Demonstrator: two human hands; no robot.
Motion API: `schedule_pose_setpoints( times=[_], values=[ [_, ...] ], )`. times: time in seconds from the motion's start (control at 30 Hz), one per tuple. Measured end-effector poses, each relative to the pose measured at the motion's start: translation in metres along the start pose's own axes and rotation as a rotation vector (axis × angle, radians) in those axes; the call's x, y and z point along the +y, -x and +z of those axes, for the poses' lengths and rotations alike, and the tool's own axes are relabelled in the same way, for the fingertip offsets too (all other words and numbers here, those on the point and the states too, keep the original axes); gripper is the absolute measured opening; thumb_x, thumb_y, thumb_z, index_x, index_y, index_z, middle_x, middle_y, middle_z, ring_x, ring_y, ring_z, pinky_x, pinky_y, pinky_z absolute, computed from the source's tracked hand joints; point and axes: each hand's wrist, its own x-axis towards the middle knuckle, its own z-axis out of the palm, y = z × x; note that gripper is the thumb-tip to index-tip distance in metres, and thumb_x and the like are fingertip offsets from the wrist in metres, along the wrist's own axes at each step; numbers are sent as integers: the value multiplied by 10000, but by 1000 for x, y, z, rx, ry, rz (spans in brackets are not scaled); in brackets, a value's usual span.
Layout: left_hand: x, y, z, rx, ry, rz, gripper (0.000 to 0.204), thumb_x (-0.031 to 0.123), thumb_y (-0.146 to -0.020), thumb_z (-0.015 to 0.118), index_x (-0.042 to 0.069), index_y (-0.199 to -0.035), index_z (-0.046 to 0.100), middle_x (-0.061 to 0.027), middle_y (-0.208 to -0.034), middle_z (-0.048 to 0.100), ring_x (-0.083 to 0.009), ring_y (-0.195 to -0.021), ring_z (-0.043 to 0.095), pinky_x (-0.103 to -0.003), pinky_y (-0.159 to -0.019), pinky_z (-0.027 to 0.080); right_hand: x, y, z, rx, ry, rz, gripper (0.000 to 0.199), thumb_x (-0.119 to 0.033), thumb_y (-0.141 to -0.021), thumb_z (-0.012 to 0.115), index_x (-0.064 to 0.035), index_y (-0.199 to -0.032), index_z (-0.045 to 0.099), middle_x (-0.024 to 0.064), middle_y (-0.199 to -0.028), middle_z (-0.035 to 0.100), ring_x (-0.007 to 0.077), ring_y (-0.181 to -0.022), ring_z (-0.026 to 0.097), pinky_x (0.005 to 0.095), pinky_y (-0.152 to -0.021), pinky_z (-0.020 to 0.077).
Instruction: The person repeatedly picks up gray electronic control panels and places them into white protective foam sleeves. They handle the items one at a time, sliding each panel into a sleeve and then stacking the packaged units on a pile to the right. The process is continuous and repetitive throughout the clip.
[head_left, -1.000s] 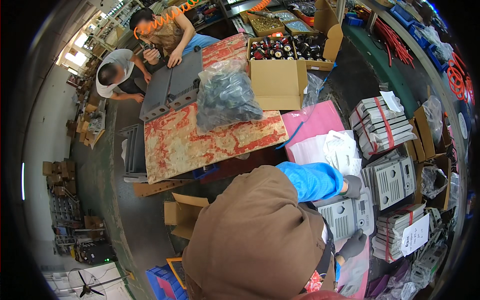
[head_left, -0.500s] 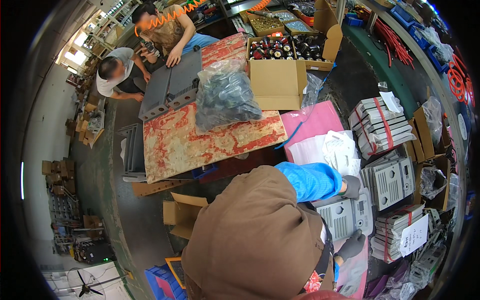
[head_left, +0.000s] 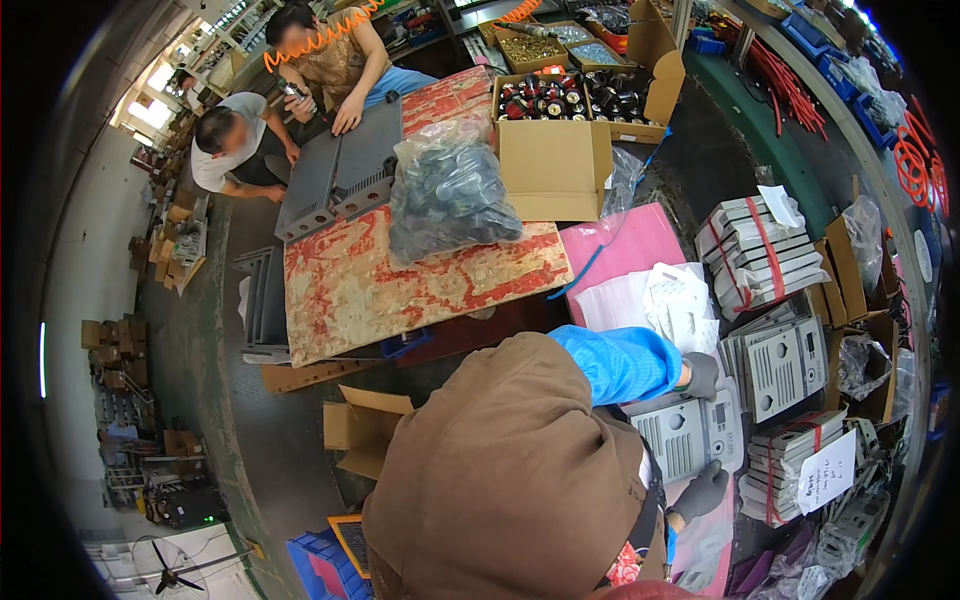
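A grey metal front panel (head_left: 672, 440) with slots, round holes and a small window section lies before me at the lower right of the head view. My left hand (head_left: 702, 377), in a dark grey glove and blue sleeve, is closed at the panel's upper edge; its fingertips are partly hidden. At the lower corner, my right hand (head_left: 702, 492), gloved alike, pinches the panel's edge with curled fingers. White sheets (head_left: 680, 303) lie just above the left hand on a pink surface (head_left: 640, 235).
Similar panels (head_left: 778, 365) are stacked to the right, near red-strapped bundles (head_left: 765, 250). A worn red table (head_left: 430, 300) carries a plastic bag of dark parts (head_left: 450, 200) and an open carton (head_left: 555, 165). Two people handle a grey metal case (head_left: 340, 170) at the far left.
Both my hands stay at the panel's edges with hardly any movement. At the far left, the seated person's hand with a tool has shifted slightly.
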Motion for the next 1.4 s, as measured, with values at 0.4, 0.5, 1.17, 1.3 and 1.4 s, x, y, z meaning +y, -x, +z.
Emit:
schedule_pose_setpoints(
  times=[0.4, 0.5, 1.17, 1.3, 1.4],
  values=[
    [1, -1, -1, -18, -3, -10, 363, 392, -750, 709, 51, -858, 765, -161, -822, 722, -338, -785, 692, -441, -753, 525, -5, 1, -1, 3, 14, 29, 391, -358, -1003, 515, -9, -851, 606, 134, -701, 600, 233, -600, 498, 415, -579, 396],
    [-1, -2, 1, -2, 2, 3, 364, 392, -744, 710, 49, -853, 764, -162, -812, 720, -339, -777, 692, -443, -748, 525, -3, 0, 0, -3, -2, 28, 394, -360, -1004, 513, -10, -849, 604, 138, -704, 603, 240, -600, 499, 420, -580, 395],
    [-4, -5, 10, 14, -49, 2, 392, 405, -731, 664, 46, -859, 758, -176, -864, 718, -346, -805, 686, -446, -759, 521, -3, 9, 2, 61, 19, -42, 381, -335, -995, 521, 8, -854, 608, 148, -706, 610, 266, -613, 533, 421, -588, 411],
    [-21, -25, 21, 5, -64, 31, 429, 422, -723, 628, 42, -883, 748, -189, -885, 712, -343, -829, 684, -467, -767, 520, -17, 7, -3, 10, 66, -71, 347, -303, -991, 533, 16, -911, 645, 227, -827, 667, 353, -714, 613, 447, -651, 452],
    [-27, -22, 13, -18, -12, 65, 423, 454, -768, 617, 70, -892, 747, -153, -906, 721, -337, -855, 679, -453, -794, 518, -20, -1, -3, 18, 1, -31, 321, -308, -963, 574, -13, -1027, 684, 227, -924, 693, 367, -817, 663, 432, -735, 494]
  ],
)
